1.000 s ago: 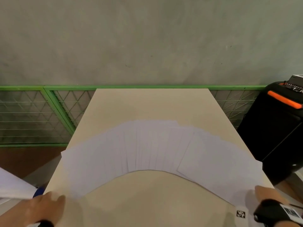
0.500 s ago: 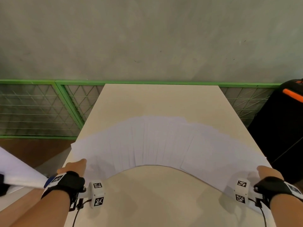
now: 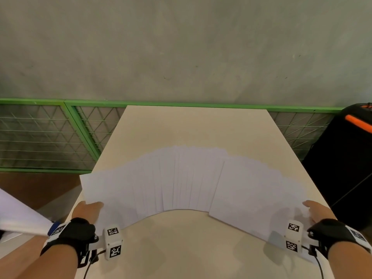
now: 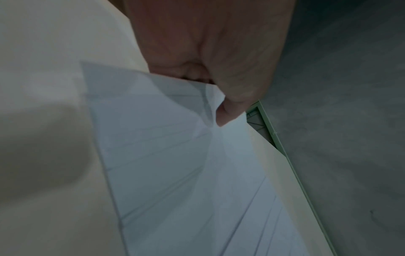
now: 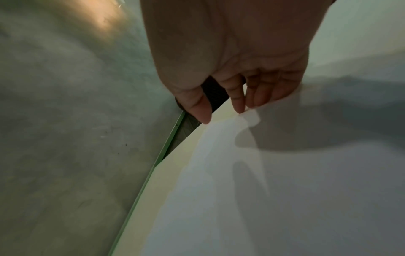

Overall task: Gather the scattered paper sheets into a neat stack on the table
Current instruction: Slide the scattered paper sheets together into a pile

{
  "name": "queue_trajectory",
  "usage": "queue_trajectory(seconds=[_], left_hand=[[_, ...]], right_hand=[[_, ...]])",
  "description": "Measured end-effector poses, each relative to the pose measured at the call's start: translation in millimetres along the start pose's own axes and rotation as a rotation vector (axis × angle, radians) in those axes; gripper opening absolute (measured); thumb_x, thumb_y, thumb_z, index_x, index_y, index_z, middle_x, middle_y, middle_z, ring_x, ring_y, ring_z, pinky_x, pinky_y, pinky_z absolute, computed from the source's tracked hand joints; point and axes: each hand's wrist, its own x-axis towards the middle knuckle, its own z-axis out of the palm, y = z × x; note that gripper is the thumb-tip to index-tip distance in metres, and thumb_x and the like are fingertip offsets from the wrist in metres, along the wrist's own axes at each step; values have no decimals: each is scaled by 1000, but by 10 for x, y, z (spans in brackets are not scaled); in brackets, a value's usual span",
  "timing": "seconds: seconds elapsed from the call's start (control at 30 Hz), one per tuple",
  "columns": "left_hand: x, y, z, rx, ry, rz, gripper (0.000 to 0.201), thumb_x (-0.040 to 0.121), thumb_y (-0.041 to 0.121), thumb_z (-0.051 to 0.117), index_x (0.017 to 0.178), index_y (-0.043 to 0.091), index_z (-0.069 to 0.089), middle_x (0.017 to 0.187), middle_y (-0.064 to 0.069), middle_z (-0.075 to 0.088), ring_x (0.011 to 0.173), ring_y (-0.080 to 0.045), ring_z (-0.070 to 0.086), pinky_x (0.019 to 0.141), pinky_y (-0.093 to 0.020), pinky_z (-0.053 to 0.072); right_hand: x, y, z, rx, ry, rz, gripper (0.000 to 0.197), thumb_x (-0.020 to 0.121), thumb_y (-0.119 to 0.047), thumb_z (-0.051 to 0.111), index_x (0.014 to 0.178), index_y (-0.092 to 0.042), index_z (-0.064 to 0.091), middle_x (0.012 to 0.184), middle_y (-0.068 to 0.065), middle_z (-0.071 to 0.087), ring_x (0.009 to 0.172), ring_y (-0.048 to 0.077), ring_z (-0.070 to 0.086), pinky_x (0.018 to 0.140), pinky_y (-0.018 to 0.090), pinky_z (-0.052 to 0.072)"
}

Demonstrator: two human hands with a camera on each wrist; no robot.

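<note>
Several white paper sheets (image 3: 191, 178) lie overlapped in a wide fan on the beige table (image 3: 191, 127). My left hand (image 3: 88, 210) is at the fan's left end. In the left wrist view its thumb (image 4: 225, 112) presses on top of the sheets (image 4: 175, 173), creasing them, and its fingers are tucked under the paper's edge. My right hand (image 3: 316, 212) is at the fan's right end. Its fingertips (image 5: 238, 104) touch a curled-up corner of the sheet (image 5: 263, 190), while the thumb (image 5: 203, 112) stays apart from the paper.
A green wire-mesh fence (image 3: 50, 137) runs behind and to the left of the table, under a grey wall. A black case with an orange stripe (image 3: 352, 158) stands close to the table's right edge. A white sheet (image 3: 18, 216) juts in at the near left.
Both hands have moved forward from the table's near edge onto the two ends of the fan. The left hand now pinches the sheets there.
</note>
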Motion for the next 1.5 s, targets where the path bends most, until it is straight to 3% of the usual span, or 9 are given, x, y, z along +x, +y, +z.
queue_trajectory(seconds=[0.2,0.33,0.57,0.77,0.9,1.0,1.17,1.3,1.5], left_hand=[[1,-80,27,33,-9,28,40,87,9,55,121,-12,46,121,-34,52,112,-48,47,95,-48,36],[11,-63,15,-43,-41,10,45,87,12,56,125,-9,43,124,-30,52,114,-47,48,97,-48,36],[-14,-21,47,-100,-66,4,56,82,17,62,129,-5,39,126,-26,53,114,-44,49,96,-47,38],[-58,-8,49,-105,-59,31,57,82,15,63,130,-5,39,128,-26,53,116,-43,49,93,-43,37],[-51,-10,29,-121,-79,31,56,82,16,62,130,-3,39,127,-25,53,113,-41,49,97,-47,37],[-62,-10,24,-129,-84,36,54,82,14,63,128,-4,41,126,-25,54,104,-37,49,94,-45,38],[-92,16,25,-111,-69,40,61,83,13,62,134,-6,35,132,-25,49,121,-43,45,95,-42,35],[-123,24,28,-107,-85,31,67,83,16,62,139,-3,29,139,-25,45,125,-42,42,103,-47,33],[-107,22,32,-87,-91,31,65,84,14,60,138,-4,29,138,-25,45,124,-42,43,103,-47,33]], right_hand=[[-3,-35,254,100,45,27,32,84,-25,56,103,1,51,105,23,52,96,41,51,81,43,37],[-10,-180,419,45,-1,6,36,81,-30,59,98,1,50,106,22,54,102,43,52,96,47,40],[-3,-442,769,-326,-97,-111,48,87,-27,55,126,1,51,136,23,46,125,40,40,109,43,29],[37,-490,994,-502,-53,-103,58,83,-40,49,131,-8,43,137,23,40,122,40,39,103,42,28],[-58,-607,1092,-471,-154,-200,55,87,-31,52,134,-4,40,146,17,34,132,35,33,113,41,22],[-10,-598,1074,-477,-69,-138,60,82,-38,52,133,-9,39,141,19,39,125,38,39,105,43,31],[-97,-708,1213,-400,-250,-260,50,90,-20,51,135,-3,39,147,17,34,134,32,33,111,36,22],[-191,-681,1259,-406,-99,-213,58,84,-30,56,137,-16,37,142,23,31,125,42,37,106,42,30],[-321,-765,1426,-281,-301,-297,48,80,-16,64,126,-11,52,138,17,46,123,36,45,102,34,35]])
